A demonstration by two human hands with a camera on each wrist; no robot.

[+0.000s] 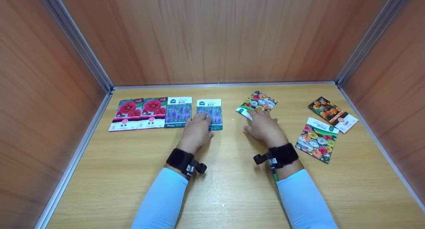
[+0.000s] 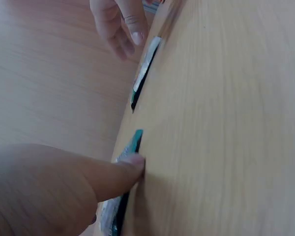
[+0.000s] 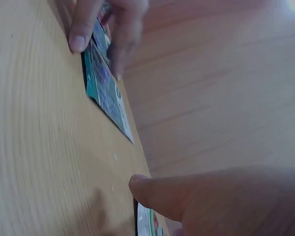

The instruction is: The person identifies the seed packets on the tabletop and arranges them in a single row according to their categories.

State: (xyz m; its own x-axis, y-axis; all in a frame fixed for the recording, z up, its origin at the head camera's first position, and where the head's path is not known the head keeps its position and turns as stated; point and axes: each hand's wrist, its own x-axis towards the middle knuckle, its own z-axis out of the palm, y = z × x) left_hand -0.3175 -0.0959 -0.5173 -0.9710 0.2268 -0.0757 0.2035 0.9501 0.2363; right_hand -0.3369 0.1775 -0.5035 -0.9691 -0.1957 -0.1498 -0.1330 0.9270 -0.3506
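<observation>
My left hand (image 1: pixel 196 131) rests its fingers on a seed packet with purple flowers (image 1: pixel 216 115); in the left wrist view its thumb (image 2: pixel 130 167) touches the packet's edge. A second purple-flower packet (image 1: pixel 178 113) lies to the left, a small gap away. My right hand (image 1: pixel 265 127) has its fingertips over the lower end of a packet with mixed-colour flowers (image 1: pixel 260 101), which lies tilted. The right thumb (image 3: pixel 147 189) stretches out beside that packet. Both hands have loosely straight fingers, and their undersides are partly hidden.
Two red-flower packets (image 1: pixel 126 114) lie side by side at the left, joining the row. On the right, another mixed-flower packet (image 1: pixel 317 141) lies under or against an orange-flower packet (image 1: pixel 332 113). Wooden panels (image 1: pixel 219 36) wall the table (image 1: pixel 225 195) at back and sides.
</observation>
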